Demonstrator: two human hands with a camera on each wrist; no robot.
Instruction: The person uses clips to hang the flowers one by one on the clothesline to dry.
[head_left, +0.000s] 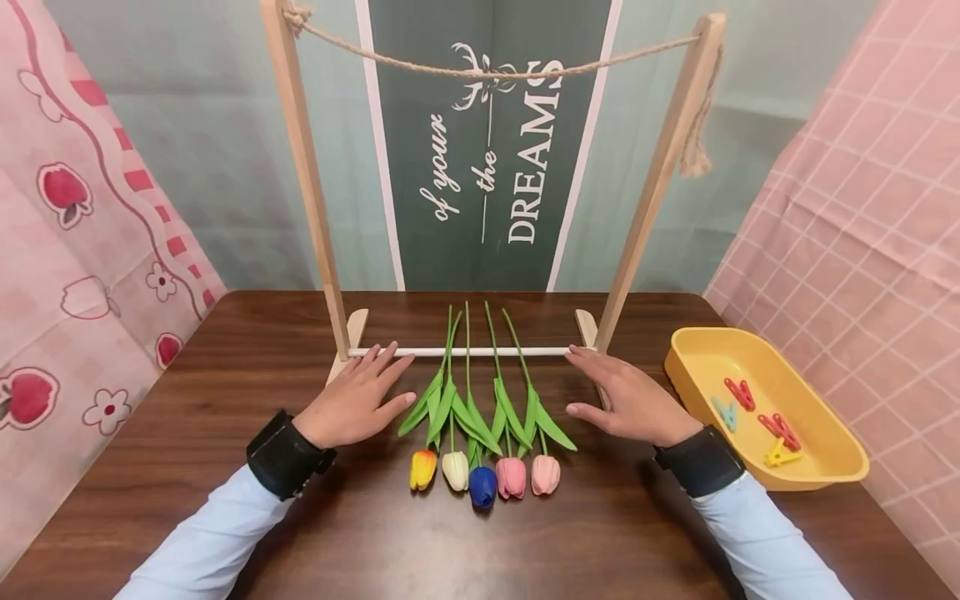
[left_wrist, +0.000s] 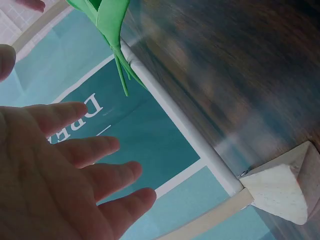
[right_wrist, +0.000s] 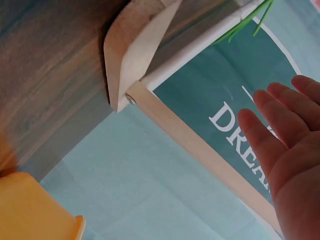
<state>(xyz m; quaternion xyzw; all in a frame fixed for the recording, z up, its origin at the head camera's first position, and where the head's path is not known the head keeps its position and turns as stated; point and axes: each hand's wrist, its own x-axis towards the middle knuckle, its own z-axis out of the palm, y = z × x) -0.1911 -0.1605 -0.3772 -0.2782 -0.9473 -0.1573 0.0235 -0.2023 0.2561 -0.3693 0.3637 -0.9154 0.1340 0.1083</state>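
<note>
You hold both hands palm down over the desk (head_left: 480,558), one on each side of five tulips. Your left hand (head_left: 356,404) has its fingers released and spread, grasping nothing, near the left end of a white rod (head_left: 551,352). Your right hand (head_left: 633,396) mirrors it near the rod's right end, its fingers likewise released and extended. In your head view the fingertips overlap the rod; you cannot tell from it whether they touch.

The flowers lie side by side between your hands, blooms towards you and green stems pointing away across the rod. From your left you have the yellow-orange tulip (head_left: 423,471), the white tulip (head_left: 455,472), the blue tulip (head_left: 482,487), the pink tulip (head_left: 512,478) and the pale pink tulip (head_left: 545,475). The blue bloom sits closest to you, and the leaves overlap in places.

The rod joins the feet of a wooden frame (head_left: 306,167), whose two uprights carry a sagging rope (head_left: 491,76) between their tops. To your right, just beside your wrist, a yellow tray (head_left: 697,358) holds red clips (head_left: 740,394), a yellow clip (head_left: 782,452) and a pale teal clip (head_left: 724,412). Behind the frame you face a dark green panel (head_left: 405,167) with white lettering.
</note>
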